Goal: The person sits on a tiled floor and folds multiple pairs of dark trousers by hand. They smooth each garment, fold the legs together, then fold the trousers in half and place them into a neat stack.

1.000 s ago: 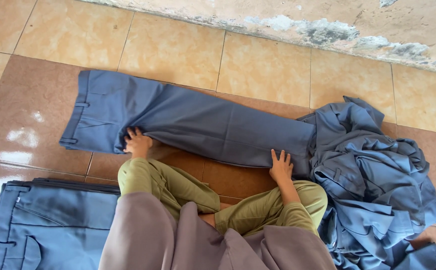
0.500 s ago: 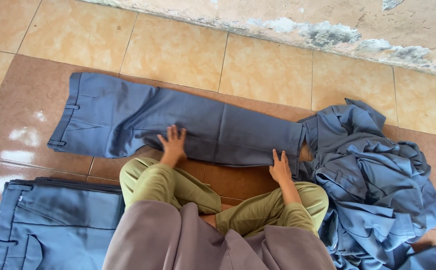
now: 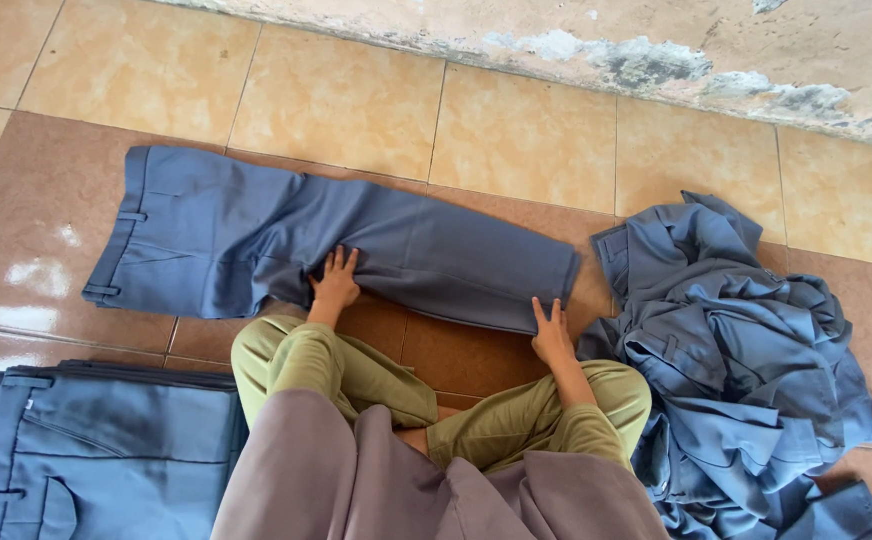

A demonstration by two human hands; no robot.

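I see tan and brown floor tiles (image 3: 356,100), with a stained wall base (image 3: 656,50) at the far edge. One pair of trousers (image 3: 286,235) lies spread out, one folded stack (image 3: 96,450) sits nearer left, one heap (image 3: 746,350) right. Left hand (image 3: 335,283) and right hand (image 3: 552,335) lie flat on the trousers, fingers loosely spread. Left hand has moved since 0.5 s ago.

Left hand (image 3: 335,284) now mid-trousers (image 3: 336,245), formerly waistband-side
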